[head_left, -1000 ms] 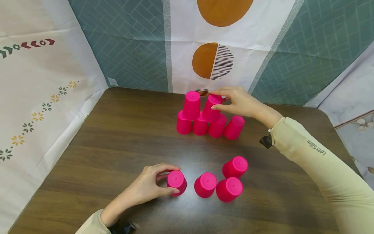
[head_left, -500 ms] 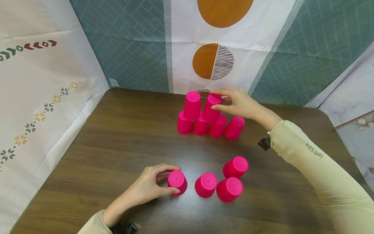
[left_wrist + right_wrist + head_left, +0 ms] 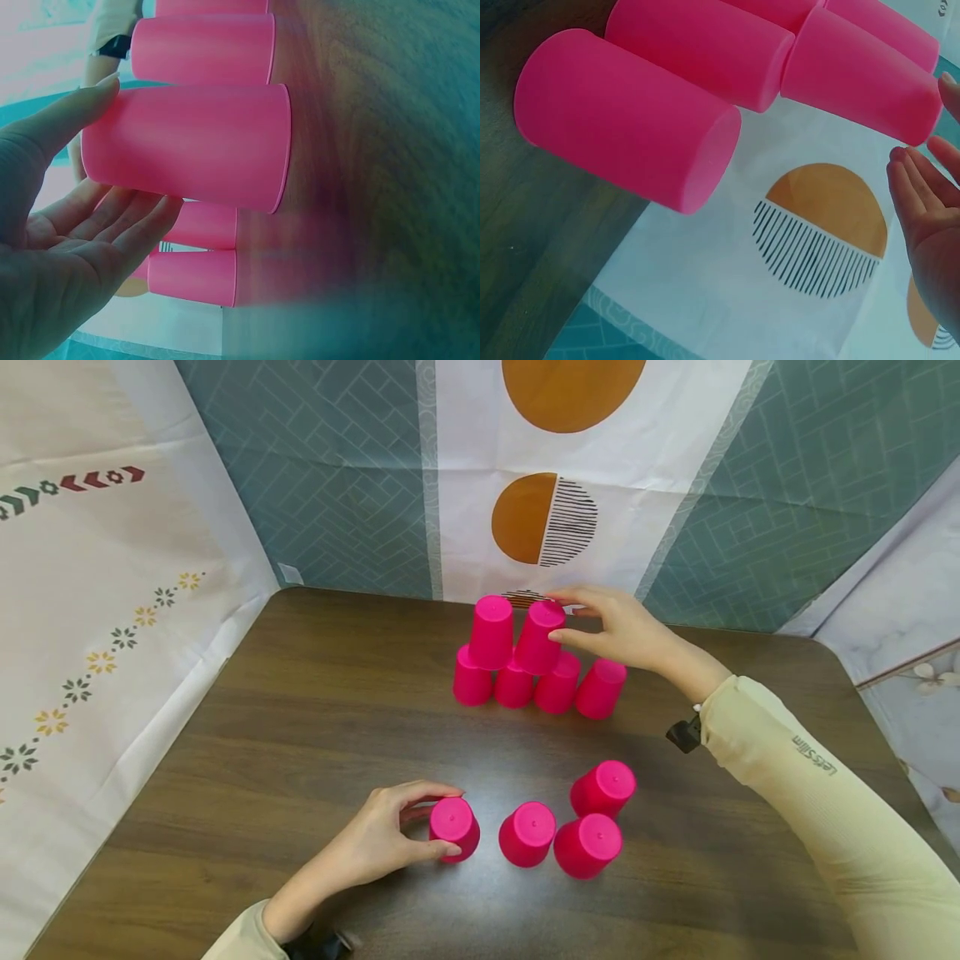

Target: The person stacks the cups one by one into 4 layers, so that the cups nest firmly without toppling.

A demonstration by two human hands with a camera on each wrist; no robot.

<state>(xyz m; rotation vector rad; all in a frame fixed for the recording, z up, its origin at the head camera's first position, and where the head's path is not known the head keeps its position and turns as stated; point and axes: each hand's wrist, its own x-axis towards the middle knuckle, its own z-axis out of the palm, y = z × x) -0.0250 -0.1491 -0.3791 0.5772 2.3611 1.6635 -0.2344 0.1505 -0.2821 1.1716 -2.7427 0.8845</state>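
My left hand (image 3: 382, 831) holds an upside-down pink cup (image 3: 454, 828) on the near table, thumb on one side and fingers on the other; the left wrist view shows this cup (image 3: 187, 142) close up. At the back, my right hand (image 3: 618, 625) is beside the upper right pink cup (image 3: 540, 639), its fingers loosened and extended near the cup's top. That cup stands next to another upper cup (image 3: 492, 633), both resting on a row of inverted cups (image 3: 514, 686). In the right wrist view, the fingertips (image 3: 900, 161) sit just off the cup's closed end.
At the row's right end, one cup (image 3: 602, 689) has nothing on top. Three more inverted pink cups stand nearer: one in the middle (image 3: 527, 835), two at the right (image 3: 588, 847). A patterned cloth (image 3: 360, 477) hangs behind the wooden table (image 3: 315, 693).
The upper right cup has shifted slightly left, towards its neighbour. My right hand has eased slightly right and loosened from it. The left hand and its cup stay put.
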